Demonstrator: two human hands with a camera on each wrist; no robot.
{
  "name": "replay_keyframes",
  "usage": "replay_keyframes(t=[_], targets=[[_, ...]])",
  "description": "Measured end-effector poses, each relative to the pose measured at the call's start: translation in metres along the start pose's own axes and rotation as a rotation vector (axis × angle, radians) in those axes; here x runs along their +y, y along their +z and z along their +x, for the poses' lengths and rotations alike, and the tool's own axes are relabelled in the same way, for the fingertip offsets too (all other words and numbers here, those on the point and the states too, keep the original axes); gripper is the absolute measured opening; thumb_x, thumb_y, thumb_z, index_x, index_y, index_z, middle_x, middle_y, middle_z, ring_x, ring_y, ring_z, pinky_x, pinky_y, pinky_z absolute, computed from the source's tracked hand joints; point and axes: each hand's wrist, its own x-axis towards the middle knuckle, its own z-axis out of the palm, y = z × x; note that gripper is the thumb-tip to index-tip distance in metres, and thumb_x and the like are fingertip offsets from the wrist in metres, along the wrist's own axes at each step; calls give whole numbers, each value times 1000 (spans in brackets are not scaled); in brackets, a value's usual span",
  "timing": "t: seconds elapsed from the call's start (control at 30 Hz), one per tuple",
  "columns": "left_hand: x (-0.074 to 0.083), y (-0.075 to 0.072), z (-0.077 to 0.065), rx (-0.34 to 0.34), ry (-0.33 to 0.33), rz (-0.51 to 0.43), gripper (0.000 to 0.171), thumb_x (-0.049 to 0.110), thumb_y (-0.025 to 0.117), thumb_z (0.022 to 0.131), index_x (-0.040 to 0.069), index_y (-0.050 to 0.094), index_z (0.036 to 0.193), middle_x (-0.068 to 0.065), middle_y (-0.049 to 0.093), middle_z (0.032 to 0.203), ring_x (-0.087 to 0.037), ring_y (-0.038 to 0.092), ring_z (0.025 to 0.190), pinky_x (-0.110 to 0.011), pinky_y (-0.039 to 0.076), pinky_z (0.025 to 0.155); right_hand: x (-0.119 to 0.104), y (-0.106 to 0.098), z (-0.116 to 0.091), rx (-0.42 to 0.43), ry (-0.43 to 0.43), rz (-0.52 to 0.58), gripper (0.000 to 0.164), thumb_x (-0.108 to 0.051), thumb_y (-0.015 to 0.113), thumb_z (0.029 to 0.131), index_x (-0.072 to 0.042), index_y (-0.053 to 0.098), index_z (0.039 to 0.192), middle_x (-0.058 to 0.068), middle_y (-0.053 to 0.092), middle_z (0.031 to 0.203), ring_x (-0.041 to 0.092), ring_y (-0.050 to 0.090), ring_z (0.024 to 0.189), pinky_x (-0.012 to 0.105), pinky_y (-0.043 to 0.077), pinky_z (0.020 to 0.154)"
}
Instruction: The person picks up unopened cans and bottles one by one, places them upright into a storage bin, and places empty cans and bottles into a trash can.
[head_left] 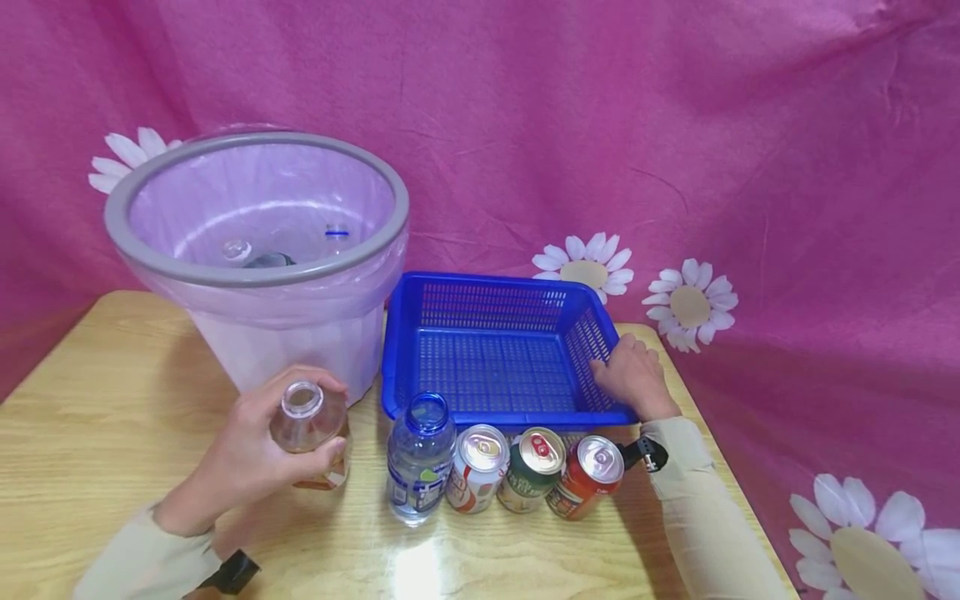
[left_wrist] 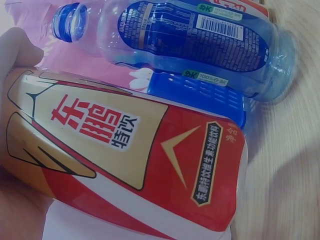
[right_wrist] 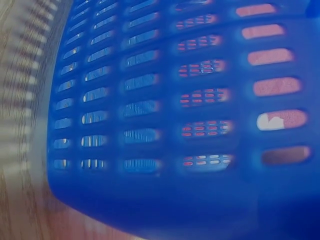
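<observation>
My left hand (head_left: 251, 442) grips an uncapped drink bottle (head_left: 302, 432) in front of the bin. The left wrist view shows its red and gold label (left_wrist: 125, 145). To its right stands a clear water bottle (head_left: 420, 467) with a blue neck and no cap. My right hand (head_left: 636, 377) holds the right rim of a blue plastic basket (head_left: 491, 419), thumb on the inner side. Slotted basket wall (right_wrist: 170, 195) fills the right wrist view, where the hand itself is hidden.
In a row beside the water bottle stand a white can (head_left: 480, 467), a green can (head_left: 531, 471) and a red can (head_left: 588, 479), before the basket. A lined bin (head_left: 285, 325) with a grey rim, bottles inside, stands at left. A pink curtain (head_left: 480, 108) hangs behind the table.
</observation>
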Motion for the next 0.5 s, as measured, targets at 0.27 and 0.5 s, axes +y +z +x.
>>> replay_keyframes(t=[0.27,0.5], targets=[[2,-3,-1,3,-5,24,63,-5,90,60,14,68,116,6,70,113,3,61,101,-8,48,88,2,1,0,21,-29,-16,60,-35,55,98,18,44,123,39,56,117,53,54,111,63,46,98],[5,-5,1,11,17,21,64,-5,90,59,13,68,116,4,70,112,3,62,102,-8,48,90,2,1,1,14,-21,-9,60,-35,54,99,18,43,125,38,55,118,52,53,111,63,45,99]])
